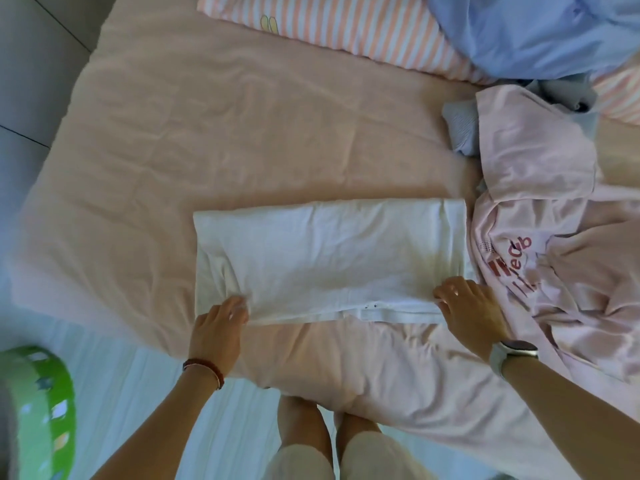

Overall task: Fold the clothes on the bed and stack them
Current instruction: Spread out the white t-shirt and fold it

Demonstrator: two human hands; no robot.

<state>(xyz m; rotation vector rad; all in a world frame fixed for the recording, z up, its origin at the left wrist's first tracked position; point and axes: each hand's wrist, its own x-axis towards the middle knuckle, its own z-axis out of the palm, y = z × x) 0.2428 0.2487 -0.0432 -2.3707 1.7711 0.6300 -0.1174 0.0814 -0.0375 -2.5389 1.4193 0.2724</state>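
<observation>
Hands pinch the near edge of a white cotton garment [329, 258] folded into a long rectangle on the peach-sheeted bed [207, 150]: left hand [221, 323] at one corner, right hand [467, 310] at the other. Just beside it lies a crumpled pale pink printed shirt [554, 244].

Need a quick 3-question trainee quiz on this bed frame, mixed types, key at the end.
1. True or false: the white garment lies as a long folded strip on the bed.
2. What does the left hand grip? A) white garment's near edge B) striped pillow C) blue cloth
3. Which garment lies right of the right hand?

Key: 1 true; 2 A; 3 the pink printed shirt.
</observation>
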